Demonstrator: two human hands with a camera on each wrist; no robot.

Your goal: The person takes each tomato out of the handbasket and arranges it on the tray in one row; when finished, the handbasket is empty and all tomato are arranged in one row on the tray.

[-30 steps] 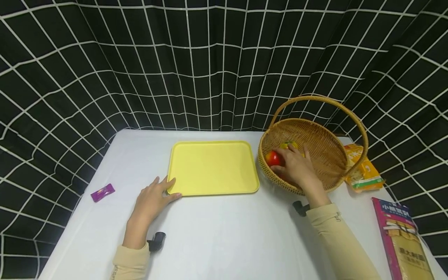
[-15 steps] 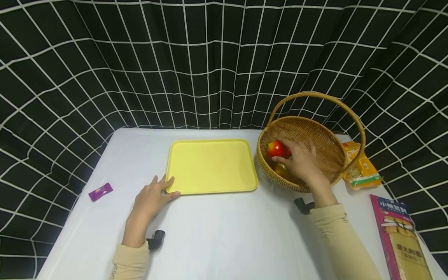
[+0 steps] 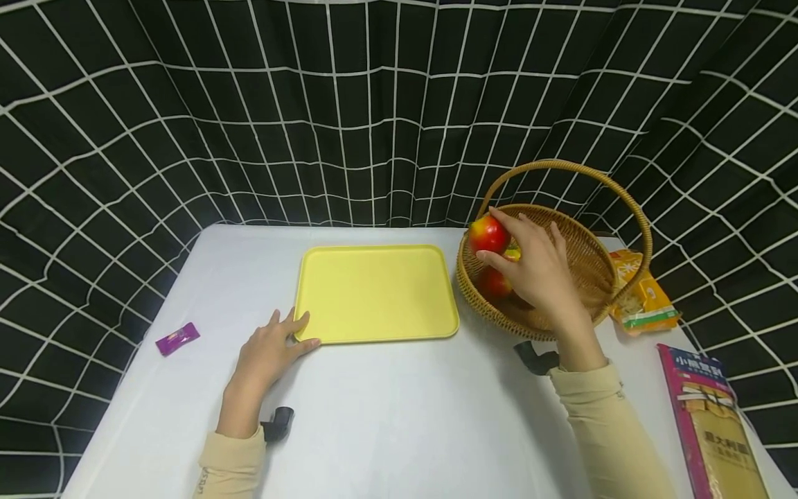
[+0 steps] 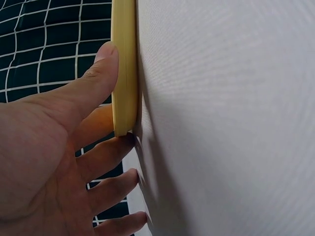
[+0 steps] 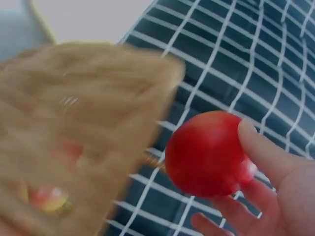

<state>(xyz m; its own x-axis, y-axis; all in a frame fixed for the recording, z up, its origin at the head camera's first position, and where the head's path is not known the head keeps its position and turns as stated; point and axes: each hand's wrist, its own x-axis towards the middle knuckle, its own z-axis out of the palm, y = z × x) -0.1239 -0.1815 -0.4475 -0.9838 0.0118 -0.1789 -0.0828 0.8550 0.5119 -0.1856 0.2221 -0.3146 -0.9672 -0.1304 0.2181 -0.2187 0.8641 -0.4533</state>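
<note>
Between the thumb and fingers of my right hand (image 3: 541,269) is a red apple (image 3: 488,234) with a yellow patch, held up at the left rim of the wicker basket (image 3: 589,270). The right wrist view shows the same apple (image 5: 206,155) pinched beside the blurred basket wall (image 5: 118,93). Another red fruit (image 3: 495,283) lies inside the basket, with something yellow partly hidden behind my hand. My left hand (image 3: 267,355), fingers spread, touches the near left corner of the yellow tray (image 3: 377,294). Its thumb rests against the tray's edge (image 4: 124,73) in the left wrist view.
A purple wrapped snack (image 3: 177,339) lies at the table's left. Beyond the basket's right side is an orange food bag (image 3: 648,301), and a long pink-and-blue packet (image 3: 717,423) lies nearer. The basket's tall handle (image 3: 636,208) arches above it. Black gridded cloth (image 3: 386,125) hangs behind.
My right hand has lifted the red apple from inside the basket up to its left rim. The left hand stays at the tray's corner.
</note>
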